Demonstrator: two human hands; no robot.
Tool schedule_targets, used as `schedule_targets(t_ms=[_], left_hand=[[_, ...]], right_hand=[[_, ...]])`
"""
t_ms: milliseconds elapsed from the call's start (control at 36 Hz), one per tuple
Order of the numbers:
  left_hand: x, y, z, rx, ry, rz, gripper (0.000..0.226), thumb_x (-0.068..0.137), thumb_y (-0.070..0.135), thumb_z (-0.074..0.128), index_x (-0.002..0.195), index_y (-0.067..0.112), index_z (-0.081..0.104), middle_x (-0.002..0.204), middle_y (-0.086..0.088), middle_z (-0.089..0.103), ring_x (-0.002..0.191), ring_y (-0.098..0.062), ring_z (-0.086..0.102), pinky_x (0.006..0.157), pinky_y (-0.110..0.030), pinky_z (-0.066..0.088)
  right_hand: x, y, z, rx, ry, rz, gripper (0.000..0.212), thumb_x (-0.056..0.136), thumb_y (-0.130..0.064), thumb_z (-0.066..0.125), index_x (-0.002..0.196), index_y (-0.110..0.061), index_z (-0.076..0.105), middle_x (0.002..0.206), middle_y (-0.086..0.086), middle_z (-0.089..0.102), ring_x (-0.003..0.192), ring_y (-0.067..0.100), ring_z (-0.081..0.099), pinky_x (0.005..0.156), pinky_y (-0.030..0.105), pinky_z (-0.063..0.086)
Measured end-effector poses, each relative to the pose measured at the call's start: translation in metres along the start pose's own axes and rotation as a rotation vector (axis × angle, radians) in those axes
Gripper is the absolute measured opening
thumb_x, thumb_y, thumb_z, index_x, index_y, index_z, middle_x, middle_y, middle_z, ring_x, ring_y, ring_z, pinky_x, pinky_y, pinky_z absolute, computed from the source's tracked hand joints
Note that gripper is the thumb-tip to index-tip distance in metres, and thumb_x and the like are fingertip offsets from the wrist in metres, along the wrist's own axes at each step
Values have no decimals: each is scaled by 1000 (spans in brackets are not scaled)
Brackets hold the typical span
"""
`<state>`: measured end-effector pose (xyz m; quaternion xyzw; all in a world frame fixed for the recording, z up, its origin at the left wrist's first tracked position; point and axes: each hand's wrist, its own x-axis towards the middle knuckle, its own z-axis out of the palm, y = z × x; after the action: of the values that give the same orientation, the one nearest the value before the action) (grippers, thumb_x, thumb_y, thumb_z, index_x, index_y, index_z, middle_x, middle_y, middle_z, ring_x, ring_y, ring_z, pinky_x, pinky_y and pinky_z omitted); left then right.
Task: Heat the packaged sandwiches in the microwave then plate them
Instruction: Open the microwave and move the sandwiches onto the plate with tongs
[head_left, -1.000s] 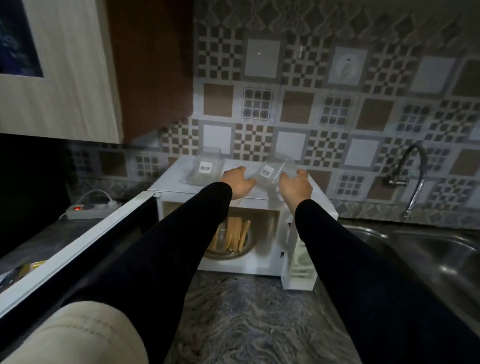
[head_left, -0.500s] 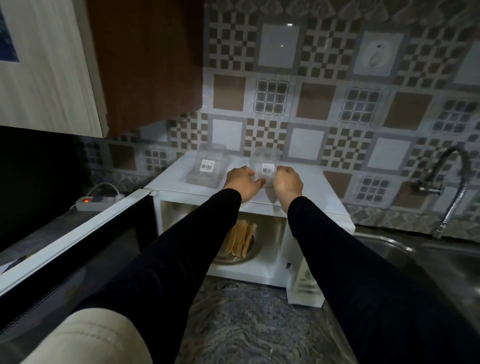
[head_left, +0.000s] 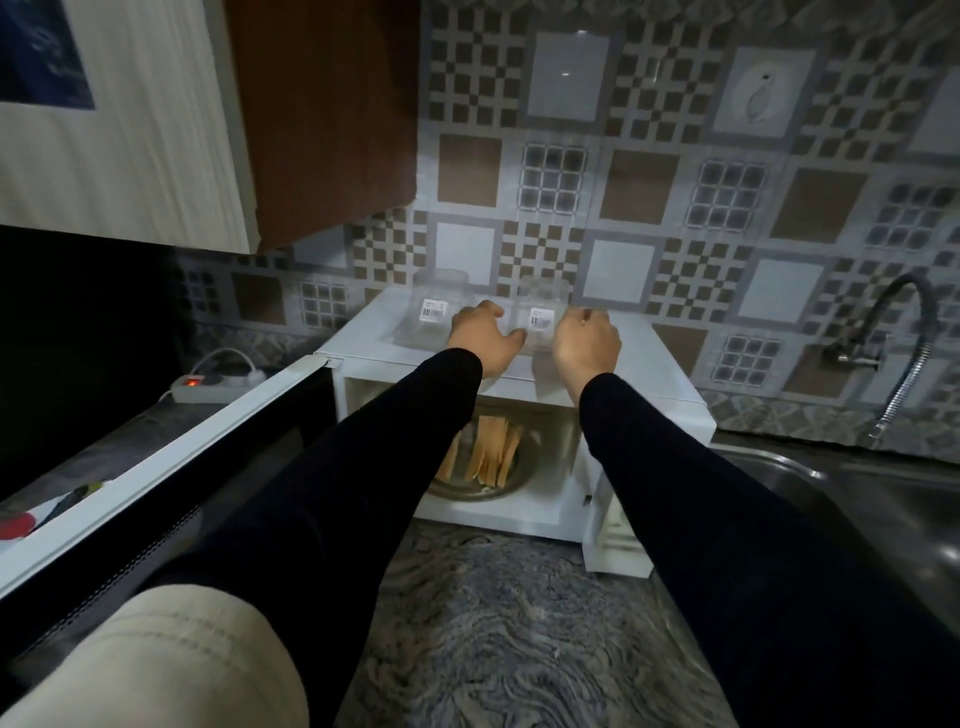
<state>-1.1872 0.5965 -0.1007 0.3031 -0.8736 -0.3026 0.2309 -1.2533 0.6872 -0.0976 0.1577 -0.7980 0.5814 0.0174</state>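
Both hands' fingers curled round clear package (head_left: 540, 325), barcode label (head_left: 541, 317) unreadable, atop microwave (head_left: 660, 364)

**Barcode stickers, print too small to read**

2 clear plastic packages on top of the microwave (head_left: 649, 358) each carry a white sticker with a barcode: the left package (head_left: 434, 314) and the right package (head_left: 541, 318). The lines of print on both stickers are too small and blurred to make out.

packages (head_left: 540, 322): clear glossy plastic | sink (head_left: 852, 499): shiny metal | countertop (head_left: 498, 634): veined stone
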Motion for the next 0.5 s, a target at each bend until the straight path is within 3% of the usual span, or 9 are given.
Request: schedule_targets(t_ms=[278,417,500], left_hand=[[-59,-25,-109,99,77,108,50,95,36,52,137,9,47,138,-11,51,128,-23,49,107,-30,39],[-111,-64,-182,160,118,62,48,95,36,53,134,8,51,137,-9,53,125,-23,52,104,-26,40],[-146,-101,-230,204,141,24,48,94,36,53,133,8,52,135,-9,54,125,-22,51,102,-25,40]], right_hand=[[-78,-61,11,54,102,-171,38,102,-24,35,127,0,49,135,15,42,113,29,53,93,28,39],[-150,-94,49,123,27,-124,38,99,-26,36,128,-6,50,132,13,48,100,25,55,97,39,46],[-199,-112,80,121,-59,-116,40,99,-26,35,130,-7,50,133,13,49,108,28,55,97,38,45]])
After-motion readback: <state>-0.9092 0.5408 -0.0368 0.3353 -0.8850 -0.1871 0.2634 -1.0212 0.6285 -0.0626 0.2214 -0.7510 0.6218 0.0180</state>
